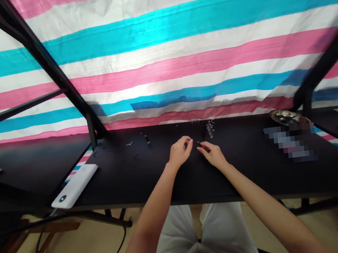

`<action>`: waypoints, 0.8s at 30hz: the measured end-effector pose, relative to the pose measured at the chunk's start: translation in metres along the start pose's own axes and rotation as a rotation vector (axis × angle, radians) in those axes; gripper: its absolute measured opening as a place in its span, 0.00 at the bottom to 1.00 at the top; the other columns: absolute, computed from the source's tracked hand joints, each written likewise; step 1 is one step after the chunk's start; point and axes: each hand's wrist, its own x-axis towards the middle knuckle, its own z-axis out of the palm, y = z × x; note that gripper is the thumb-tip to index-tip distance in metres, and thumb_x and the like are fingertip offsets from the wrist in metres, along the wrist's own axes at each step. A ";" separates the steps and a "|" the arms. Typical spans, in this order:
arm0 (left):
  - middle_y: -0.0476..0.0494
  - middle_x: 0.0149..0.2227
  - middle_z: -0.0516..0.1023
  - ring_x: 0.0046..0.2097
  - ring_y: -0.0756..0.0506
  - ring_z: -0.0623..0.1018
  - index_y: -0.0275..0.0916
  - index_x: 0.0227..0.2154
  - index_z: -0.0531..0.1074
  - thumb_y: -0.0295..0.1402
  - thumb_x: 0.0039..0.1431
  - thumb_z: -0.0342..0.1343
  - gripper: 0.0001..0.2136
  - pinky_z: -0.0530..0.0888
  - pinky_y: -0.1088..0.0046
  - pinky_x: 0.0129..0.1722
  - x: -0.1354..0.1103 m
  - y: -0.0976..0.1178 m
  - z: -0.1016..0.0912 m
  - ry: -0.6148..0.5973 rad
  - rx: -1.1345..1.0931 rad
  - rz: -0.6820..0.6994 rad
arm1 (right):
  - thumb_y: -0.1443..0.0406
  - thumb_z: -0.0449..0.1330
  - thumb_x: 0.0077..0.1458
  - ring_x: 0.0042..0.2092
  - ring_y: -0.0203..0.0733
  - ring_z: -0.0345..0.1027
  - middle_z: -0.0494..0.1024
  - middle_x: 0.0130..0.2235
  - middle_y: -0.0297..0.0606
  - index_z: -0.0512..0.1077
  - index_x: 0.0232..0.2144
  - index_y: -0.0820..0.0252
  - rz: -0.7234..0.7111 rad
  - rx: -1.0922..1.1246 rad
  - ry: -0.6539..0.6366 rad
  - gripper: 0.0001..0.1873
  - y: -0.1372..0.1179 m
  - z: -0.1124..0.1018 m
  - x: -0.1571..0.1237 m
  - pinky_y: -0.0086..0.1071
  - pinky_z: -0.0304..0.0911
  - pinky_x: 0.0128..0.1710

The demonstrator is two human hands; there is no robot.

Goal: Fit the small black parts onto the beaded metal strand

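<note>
My left hand point(180, 150) is closed above the black table point(116, 178), its fingers pinched on a small dark piece point(186, 144) that they mostly cover. Close beside it, my right hand point(212, 154) pinches a small black part with a pale ring-shaped end point(198, 143). A short gap separates the fingertips of the two hands. Just beyond my right hand lies a cluster of small grey pieces point(210, 129). Off to the left is a small black cylinder point(147, 139), with thin white bits point(129, 143) near it. These parts are too small to name.
A white power bank point(76, 186) with a cable sits at the table's left edge. To the right are a shiny metal dish point(288, 117) and a pixelated item point(290, 144). Black frame bars point(58, 80) rise before a striped sheet point(176, 31). Tiny pieces point(194, 121) line the back edge.
</note>
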 end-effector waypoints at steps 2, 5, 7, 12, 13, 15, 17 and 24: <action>0.49 0.24 0.71 0.22 0.54 0.64 0.39 0.30 0.72 0.38 0.57 0.48 0.11 0.63 0.79 0.26 -0.006 -0.010 -0.016 0.046 0.001 -0.043 | 0.53 0.53 0.52 0.26 0.36 0.63 0.72 0.27 0.36 0.71 0.35 0.61 0.026 0.049 -0.008 0.18 -0.001 0.003 0.001 0.30 0.61 0.30; 0.50 0.18 0.67 0.20 0.53 0.63 0.39 0.22 0.71 0.39 0.53 0.52 0.11 0.62 0.79 0.24 -0.020 -0.026 -0.037 0.131 -0.073 -0.119 | 0.52 0.54 0.51 0.26 0.36 0.63 0.71 0.26 0.37 0.72 0.33 0.62 0.036 0.096 -0.033 0.19 -0.004 0.011 0.007 0.30 0.61 0.30; 0.51 0.16 0.66 0.19 0.54 0.64 0.38 0.20 0.70 0.39 0.52 0.53 0.12 0.61 0.80 0.22 -0.030 -0.034 -0.048 0.212 -0.140 -0.217 | 0.54 0.54 0.51 0.26 0.36 0.62 0.71 0.25 0.36 0.72 0.32 0.62 0.041 0.120 -0.074 0.17 -0.010 0.021 0.014 0.30 0.61 0.29; 0.52 0.15 0.66 0.14 0.55 0.62 0.36 0.22 0.68 0.42 0.51 0.52 0.13 0.57 0.81 0.15 -0.042 -0.040 -0.057 0.476 -0.520 -0.537 | 0.62 0.57 0.49 0.27 0.34 0.64 0.73 0.26 0.33 0.73 0.33 0.61 0.049 0.151 -0.227 0.11 -0.035 0.073 0.048 0.28 0.60 0.32; 0.52 0.15 0.65 0.13 0.56 0.61 0.36 0.22 0.67 0.42 0.50 0.52 0.13 0.55 0.81 0.14 -0.043 -0.040 -0.057 0.509 -0.609 -0.590 | 0.63 0.57 0.49 0.28 0.34 0.64 0.73 0.27 0.33 0.73 0.33 0.61 0.046 0.142 -0.251 0.10 -0.040 0.086 0.056 0.28 0.60 0.32; 0.54 0.14 0.64 0.13 0.56 0.60 0.35 0.22 0.66 0.41 0.48 0.54 0.13 0.53 0.81 0.12 -0.043 -0.042 -0.057 0.561 -0.747 -0.678 | 0.65 0.58 0.48 0.28 0.33 0.64 0.74 0.27 0.34 0.73 0.33 0.62 0.032 0.113 -0.290 0.09 -0.050 0.115 0.073 0.27 0.59 0.33; 0.55 0.13 0.63 0.12 0.56 0.60 0.35 0.21 0.65 0.41 0.46 0.54 0.12 0.52 0.82 0.12 -0.043 -0.046 -0.058 0.604 -0.817 -0.727 | 0.65 0.58 0.49 0.28 0.33 0.64 0.74 0.27 0.34 0.73 0.32 0.62 0.032 0.095 -0.298 0.08 -0.060 0.141 0.087 0.26 0.58 0.32; 0.56 0.13 0.61 0.12 0.57 0.59 0.35 0.22 0.65 0.41 0.45 0.55 0.13 0.52 0.82 0.12 -0.044 -0.048 -0.059 0.624 -0.860 -0.748 | 0.61 0.59 0.49 0.26 0.33 0.60 0.71 0.24 0.33 0.70 0.22 0.60 -0.013 -0.078 -0.285 0.10 -0.074 0.187 0.111 0.26 0.52 0.27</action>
